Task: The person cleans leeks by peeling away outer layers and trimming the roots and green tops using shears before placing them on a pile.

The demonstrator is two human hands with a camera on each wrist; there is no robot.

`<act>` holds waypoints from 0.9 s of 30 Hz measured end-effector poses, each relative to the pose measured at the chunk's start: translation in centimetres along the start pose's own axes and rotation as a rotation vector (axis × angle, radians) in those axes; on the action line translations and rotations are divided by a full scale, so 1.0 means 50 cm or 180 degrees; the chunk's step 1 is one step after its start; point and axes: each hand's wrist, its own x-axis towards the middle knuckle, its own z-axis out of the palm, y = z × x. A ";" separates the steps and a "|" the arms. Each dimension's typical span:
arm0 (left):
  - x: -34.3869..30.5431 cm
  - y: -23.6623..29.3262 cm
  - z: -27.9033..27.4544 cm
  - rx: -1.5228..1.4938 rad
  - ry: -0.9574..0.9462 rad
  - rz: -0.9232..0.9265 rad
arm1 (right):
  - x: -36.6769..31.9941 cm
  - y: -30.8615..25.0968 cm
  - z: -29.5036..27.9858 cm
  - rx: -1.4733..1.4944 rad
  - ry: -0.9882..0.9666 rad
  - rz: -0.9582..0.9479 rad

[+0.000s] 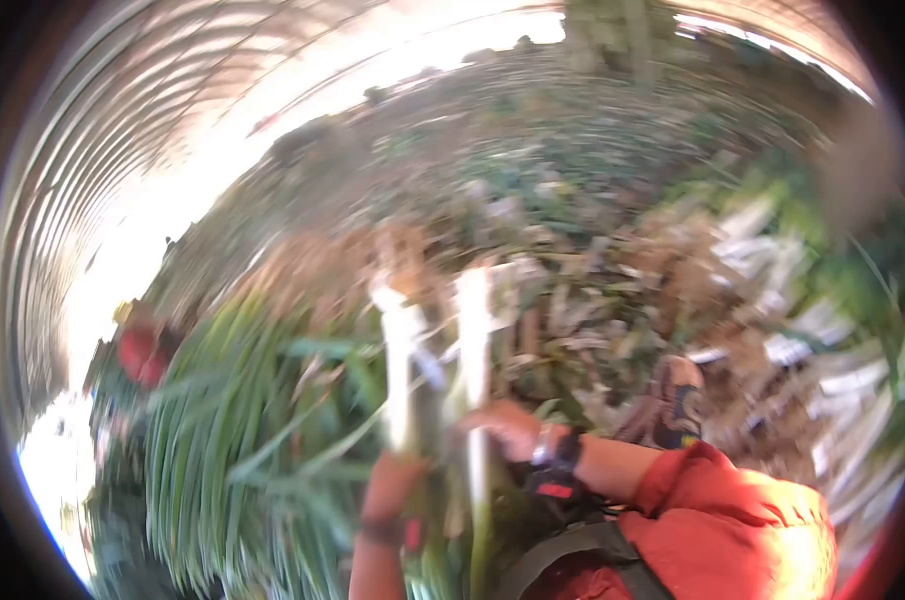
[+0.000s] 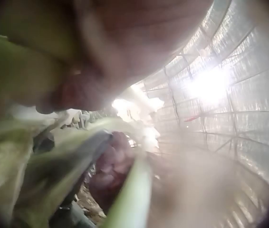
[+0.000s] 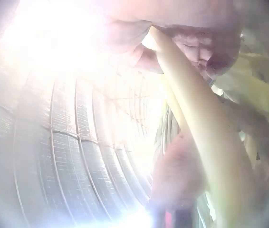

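Observation:
In the blurred head view, the left hand grips a white-and-green stalk at its lower part. Just right of it the right hand has its fingers around a second long stalk, white end up. The left wrist view shows the left hand large at the top, fingers curled, with the right hand beyond and a pale stalk beside it. In the right wrist view, curled fingers of the right hand hold a thick pale stalk; the left hand is below.
Long green leaves lie in a heap at the left. More white stalks lie on the right, with brown and green debris on the ground between. A shoe stands near the right arm. Ribbed translucent sheeting curves overhead.

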 end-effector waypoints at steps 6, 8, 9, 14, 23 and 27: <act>-0.021 0.116 0.037 -0.0862 -0.0858 -0.0049 | -0.001 0.002 0.047 0.0295 0.0503 0.0468; -0.037 0.128 0.087 -0.0564 -0.0665 0.0068 | -0.014 -0.012 0.061 -0.0130 0.0480 0.0024; -0.025 0.112 0.097 0.0947 -0.0387 0.0822 | 0.001 0.016 0.053 -0.0476 0.0568 -0.0208; 0.009 0.007 0.132 0.4302 0.0738 0.2519 | -0.003 -0.033 0.082 -0.1503 0.0805 0.0281; -0.028 0.164 0.125 -0.0154 -0.0433 0.0013 | 0.050 -0.088 -0.079 -0.2756 0.1051 -0.1412; -0.047 0.182 0.137 -0.0394 -0.0904 -0.0207 | 0.027 -0.160 -0.060 -0.2404 0.1777 -0.1833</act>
